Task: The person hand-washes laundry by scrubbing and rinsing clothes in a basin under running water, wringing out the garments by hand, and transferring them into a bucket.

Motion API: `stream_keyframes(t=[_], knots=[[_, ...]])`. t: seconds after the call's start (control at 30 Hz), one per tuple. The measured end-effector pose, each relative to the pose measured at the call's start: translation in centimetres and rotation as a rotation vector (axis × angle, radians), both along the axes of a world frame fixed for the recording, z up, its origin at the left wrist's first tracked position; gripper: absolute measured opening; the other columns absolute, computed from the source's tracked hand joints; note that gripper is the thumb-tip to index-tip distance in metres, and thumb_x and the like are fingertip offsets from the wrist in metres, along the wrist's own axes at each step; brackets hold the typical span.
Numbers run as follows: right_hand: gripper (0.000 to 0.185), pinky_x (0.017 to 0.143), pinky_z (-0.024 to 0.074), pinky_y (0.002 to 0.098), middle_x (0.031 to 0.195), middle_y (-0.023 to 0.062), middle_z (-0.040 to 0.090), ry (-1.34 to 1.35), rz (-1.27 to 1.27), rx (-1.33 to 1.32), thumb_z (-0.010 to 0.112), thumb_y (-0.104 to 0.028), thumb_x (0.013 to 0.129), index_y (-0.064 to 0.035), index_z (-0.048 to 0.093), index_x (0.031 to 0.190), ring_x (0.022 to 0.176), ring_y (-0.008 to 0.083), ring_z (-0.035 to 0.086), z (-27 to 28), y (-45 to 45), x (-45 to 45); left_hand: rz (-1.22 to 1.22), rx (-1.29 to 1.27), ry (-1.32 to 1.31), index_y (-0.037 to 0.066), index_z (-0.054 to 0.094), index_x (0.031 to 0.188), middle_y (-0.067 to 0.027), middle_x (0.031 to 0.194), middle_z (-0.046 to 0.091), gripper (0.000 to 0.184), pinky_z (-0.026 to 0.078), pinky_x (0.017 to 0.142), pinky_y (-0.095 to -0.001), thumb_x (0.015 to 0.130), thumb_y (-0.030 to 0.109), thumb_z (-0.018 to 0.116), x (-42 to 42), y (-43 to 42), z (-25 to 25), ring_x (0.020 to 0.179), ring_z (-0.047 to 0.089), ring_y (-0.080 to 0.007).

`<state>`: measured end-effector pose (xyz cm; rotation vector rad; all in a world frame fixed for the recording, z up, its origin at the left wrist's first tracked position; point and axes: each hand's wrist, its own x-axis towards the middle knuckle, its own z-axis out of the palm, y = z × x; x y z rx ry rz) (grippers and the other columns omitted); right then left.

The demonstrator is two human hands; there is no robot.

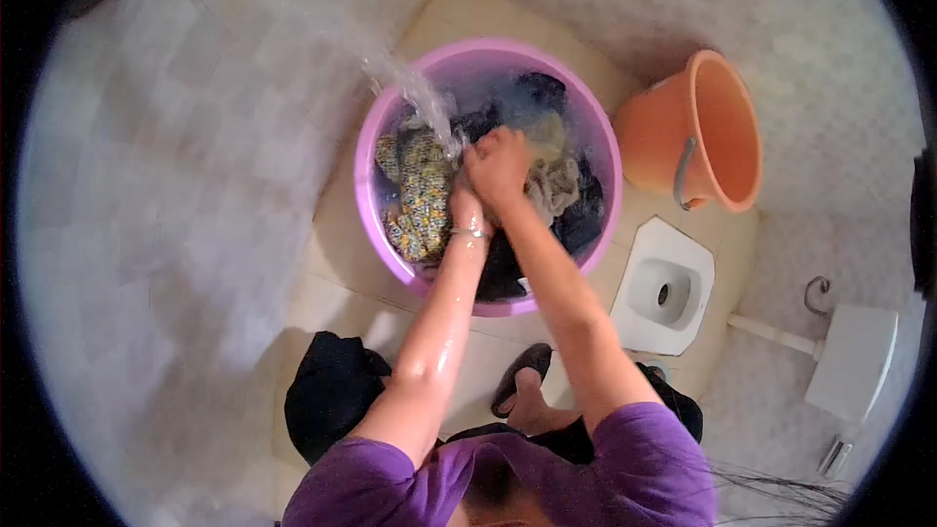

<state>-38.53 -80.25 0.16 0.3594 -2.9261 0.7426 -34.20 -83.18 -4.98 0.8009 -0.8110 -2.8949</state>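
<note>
Head view: patterned cloth (422, 193) lies at nine o'clock from your nearer left hand (466, 205), running twelve-to-six; whether its fingers or your right hand's (499, 164) grip anything, I cannot tell.

A purple short-sleeved top (576, 488) sits at six o'clock, with a thin bangle (471, 232) round the left wrist (472, 246), a dark slipper (534, 357) at five and dark hair strands (781, 493) at four.

The tub (364, 181) at centre is smooth, faintly glossy plastic, the bucket (659, 132) at upper right matt plastic. Rough knit cloth (426, 185) lies in the tub; the squat toilet (647, 285) looks smooth ceramic.
</note>
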Motion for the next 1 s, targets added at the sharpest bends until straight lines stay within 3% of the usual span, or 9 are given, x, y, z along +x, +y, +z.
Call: stream_keyframes(t=[0.07, 0.1, 0.13, 0.3, 0.4, 0.5, 0.7, 0.87, 1.0], knots=[[0.025, 0.067, 0.0404, 0.0421, 0.076, 0.0138, 0.054, 0.2, -0.006, -0.047, 0.062, -0.029, 0.063, -0.0042, 0.059, 0.057, 0.075, 0.0318, 0.049, 1.0, -0.3, 4.1, -0.138, -0.784, 0.131, 0.007, 0.052, 0.101, -0.0053, 0.104, 0.053, 0.03, 0.035, 0.088, -0.0332, 0.086, 0.03, 0.04, 1.3, 1.1, -13.4, 0.099, 0.047, -0.0209], [0.021, 0.067, 0.0416, 0.0431, 0.083, 0.0109, 0.057, 0.051, 0.072, -0.101, 0.058, -0.026, 0.069, -0.0056, 0.062, 0.067, 0.079, 0.0308, 0.05, 3.0, 0.1, 6.1, 0.002, -0.082, 0.128, 0.006, 0.052, 0.101, -0.006, 0.103, 0.053, 0.029, 0.037, 0.085, -0.0325, 0.085, 0.028, 0.043, 0.9, -0.4, -4.9, 0.096, 0.048, -0.0205], [0.021, 0.066, 0.0419, 0.043, 0.083, 0.011, 0.057, 0.128, 0.097, -0.088, 0.058, -0.026, 0.068, -0.0061, 0.062, 0.067, 0.079, 0.031, 0.051, 3.0, 0.6, 6.2, 0.063, 0.064, 0.026, 0.005, 0.052, 0.101, -0.0067, 0.102, 0.053, 0.028, 0.039, 0.082, -0.0317, 0.084, 0.027, 0.045, 0.7, -1.2, -1.0, 0.092, 0.05, -0.0201], [0.021, 0.067, 0.0423, 0.0444, 0.087, 0.0133, 0.057, 0.07, -0.01, 0.337, 0.054, -0.024, 0.072, -0.0064, 0.062, 0.078, 0.083, 0.0319, 0.052, 3.7, 7.4, -4.8, 0.24, -0.125, -0.058, 0.0, 0.039, 0.119, -0.0099, 0.106, 0.05, 0.044, 0.043, 0.075, -0.029, 0.08, 0.017, 0.049, -0.6, -2.8, 5.1, 0.087, 0.051, -0.0181], [0.024, 0.071, 0.0428, 0.0431, 0.095, 0.0135, 0.055, 0.542, 0.02, 0.541, 0.052, -0.024, 0.073, -0.0067, 0.061, 0.087, 0.091, 0.0303, 0.05, 3.9, 7.9, -6.4, -0.217, -0.639, 0.052, 0.006, -0.004, 0.134, -0.0137, 0.132, 0.028, 0.081, 0.036, 0.085, -0.0255, 0.072, 0.003, 0.047, -0.1, -3.5, 6.2, 0.11, 0.039, -0.0164], [0.037, 0.078, 0.0421, 0.0399, 0.102, 0.0133, 0.049, 0.067, 0.346, -0.117, 0.055, -0.03, 0.073, -0.0141, 0.052, 0.106, 0.099, 0.0298, 0.048, 2.6, 3.3, -4.8, -0.173, -1.648, 0.006, 0.007, 0.013, 0.134, -0.0191, 0.132, 0.028, 0.069, 0.033, 0.09, -0.0329, 0.074, 0.004, 0.049, -0.4, 0.5, -1.0, 0.11, 0.04, -0.0292], [0.058, 0.077, 0.0422, 0.0426, 0.115, 0.0154, 0.044, -0.292, 0.217, 0.072, 0.058, -0.052, 0.067, -0.0203, 0.044, 0.114, 0.098, 0.0319, 0.05, -2.1, 1.1, -4.3, -0.864, -1.391, -0.128, 0.003, 0.043, 0.114, -0.0206, 0.118, 0.042, 0.042, 0.032, 0.091, -0.0407, 0.077, 0.02, 0.052, -0.4, 0.3, 3.2, 0.109, 0.038, -0.0344], [0.048, 0.076, 0.0419, 0.0413, 0.104, 0.0182, 0.051, -0.133, 0.216, 0.02, 0.06, -0.038, 0.068, -0.0101, 0.051, 0.106, 0.094, 0.032, 0.052, -13.4, 2.0, -8.9, -0.622, -1.344, -0.071, -0.001, 0.034, 0.12, -0.0237, 0.121, 0.037, 0.05, 0.029, 0.094, -0.0405, 0.076, 0.017, 0.051, 0.0, 0.7, -1.0, 0.114, 0.033, -0.0375], [0.041, 0.074, 0.0427, 0.0408, 0.095, 0.0166, 0.056, -0.476, 0.257, -0.213, 0.06, -0.027, 0.068, -0.0066, 0.053, 0.103, 0.088, 0.0323, 0.054, -3.3, 4.9, -8.6, -0.601, -1.299, -0.178, -0.005, 0.026, 0.124, -0.0274, 0.124, 0.03, 0.059, 0.028, 0.095, -0.04, 0.074, 0.015, 0.05, 1.0, 0.0, 1.5, 0.115, 0.03, -0.0396]])
